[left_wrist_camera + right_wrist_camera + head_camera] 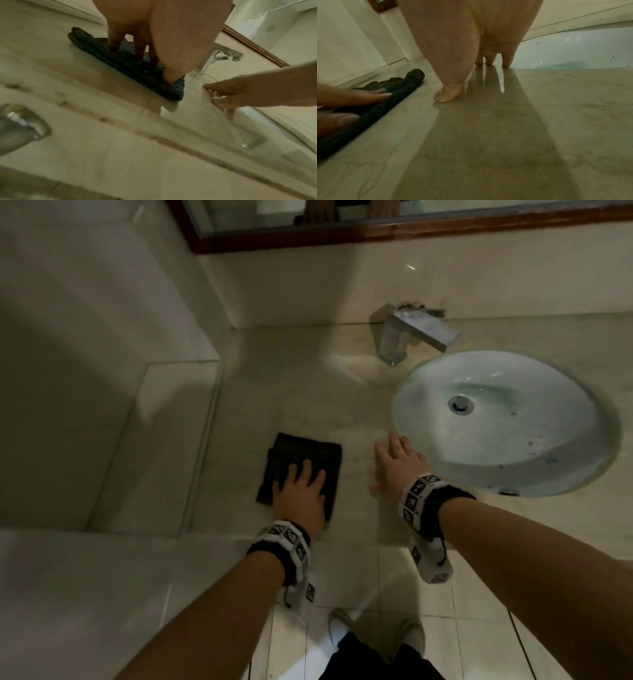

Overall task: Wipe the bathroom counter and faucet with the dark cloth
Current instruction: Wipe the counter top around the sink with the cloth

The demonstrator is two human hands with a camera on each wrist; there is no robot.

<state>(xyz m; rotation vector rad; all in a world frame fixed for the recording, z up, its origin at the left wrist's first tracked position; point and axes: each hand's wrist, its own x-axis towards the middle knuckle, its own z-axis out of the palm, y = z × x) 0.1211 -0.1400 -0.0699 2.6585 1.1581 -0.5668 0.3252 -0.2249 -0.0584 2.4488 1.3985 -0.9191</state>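
The dark cloth (301, 455) lies folded flat on the beige stone counter (308, 392), left of the sink. My left hand (301, 487) lies flat on the cloth's near half, fingers straight and pressing down; the left wrist view shows the fingertips (115, 47) on the cloth (120, 63). My right hand (397, 463) rests flat on the bare counter between cloth and basin, fingers spread and empty, with its thumb (447, 97) on the stone. The chrome faucet (407, 337) stands at the back of the counter, behind the basin, far from both hands.
A round white basin (507, 426) with a metal drain (460, 404) is sunk into the counter at right. A wood-framed mirror (376, 231) hangs on the back wall. A tiled wall and ledge (102, 371) close the left side. My feet stand on the floor tiles (342, 570) below.
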